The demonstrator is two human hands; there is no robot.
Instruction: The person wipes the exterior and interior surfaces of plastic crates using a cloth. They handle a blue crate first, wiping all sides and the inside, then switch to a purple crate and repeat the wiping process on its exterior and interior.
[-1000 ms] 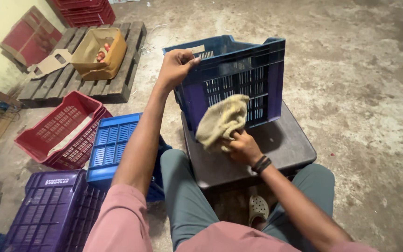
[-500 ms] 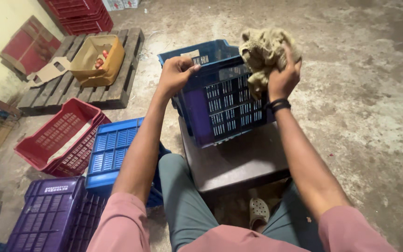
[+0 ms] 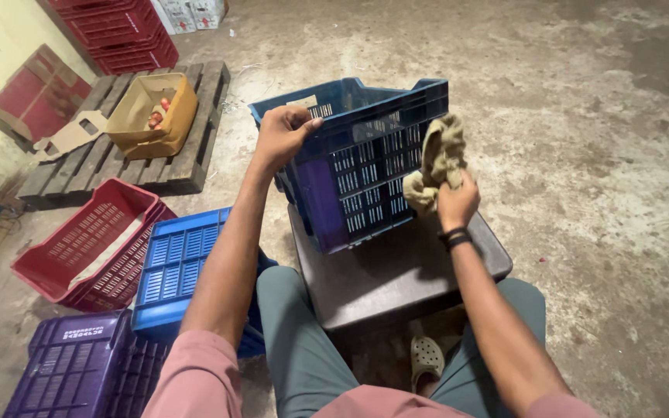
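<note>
Left hand point(image 3: 282, 133) outstretched, clenched on top rim of dark blue crate point(image 3: 361, 159), tilted on the dark worktop point(image 3: 396, 275). Right hand point(image 3: 455, 203) grips beige rag point(image 3: 435, 162) pressed against crate's slatted side. Cardboard box point(image 3: 149, 116) on pallet point(image 3: 129, 135) holds reddish items.

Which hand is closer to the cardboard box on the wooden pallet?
Left. The left hand grips the blue crate's rim, nearer the cardboard box; the right hand holds a rag on the far side.

A storeroom: stacked red crates point(image 3: 118, 35), wooden pallet point(image 3: 187, 147) (bare concrete floor point(image 3: 582, 116)).
</note>
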